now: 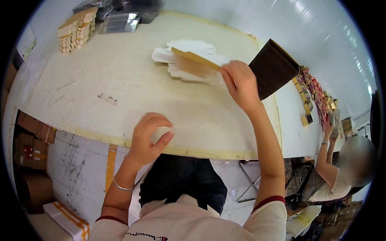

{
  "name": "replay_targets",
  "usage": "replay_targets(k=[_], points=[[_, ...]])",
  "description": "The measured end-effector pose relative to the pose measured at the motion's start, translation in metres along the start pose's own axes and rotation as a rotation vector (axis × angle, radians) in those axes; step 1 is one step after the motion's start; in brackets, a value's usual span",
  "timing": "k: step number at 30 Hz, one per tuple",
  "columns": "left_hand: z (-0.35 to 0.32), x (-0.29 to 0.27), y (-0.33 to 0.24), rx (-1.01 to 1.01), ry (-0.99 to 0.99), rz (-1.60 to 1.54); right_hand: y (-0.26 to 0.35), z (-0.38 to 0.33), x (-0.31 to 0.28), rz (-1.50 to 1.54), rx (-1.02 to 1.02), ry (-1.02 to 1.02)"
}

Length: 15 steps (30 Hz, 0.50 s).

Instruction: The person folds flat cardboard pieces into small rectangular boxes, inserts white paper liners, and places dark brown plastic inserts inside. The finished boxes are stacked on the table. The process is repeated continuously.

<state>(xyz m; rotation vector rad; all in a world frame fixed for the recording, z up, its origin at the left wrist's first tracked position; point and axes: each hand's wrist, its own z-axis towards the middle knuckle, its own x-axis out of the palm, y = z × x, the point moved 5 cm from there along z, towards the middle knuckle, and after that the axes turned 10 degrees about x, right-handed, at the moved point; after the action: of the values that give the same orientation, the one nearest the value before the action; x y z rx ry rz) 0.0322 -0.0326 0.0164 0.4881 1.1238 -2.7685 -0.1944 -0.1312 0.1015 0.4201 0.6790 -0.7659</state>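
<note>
My right hand is closed on one end of a flat, gold-coloured folded carton, held tilted over a stack of flat white cartons. The carton is partly blurred. My left hand hovers by the table's near edge, its fingers curved and thumb apart, with nothing between them. Right beside my right hand is a dark brown box, its ridged top edge facing away from me.
Stacked tan cartons and clear plastic sheets sit at the far left of the table. Small gold boxes and red pieces line the right side, where another person works. Cardboard boxes are below left.
</note>
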Motion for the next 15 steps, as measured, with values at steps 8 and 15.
replay_targets(k=[8, 15], points=[[-0.009, 0.034, -0.059, 0.339, 0.226, 0.35, 0.096, -0.135, -0.054, 0.12, -0.048, 0.23], [-0.007, 0.062, -0.036, -0.04, 0.233, 0.315, 0.09, -0.16, -0.033, -0.006, 0.202, 0.139]])
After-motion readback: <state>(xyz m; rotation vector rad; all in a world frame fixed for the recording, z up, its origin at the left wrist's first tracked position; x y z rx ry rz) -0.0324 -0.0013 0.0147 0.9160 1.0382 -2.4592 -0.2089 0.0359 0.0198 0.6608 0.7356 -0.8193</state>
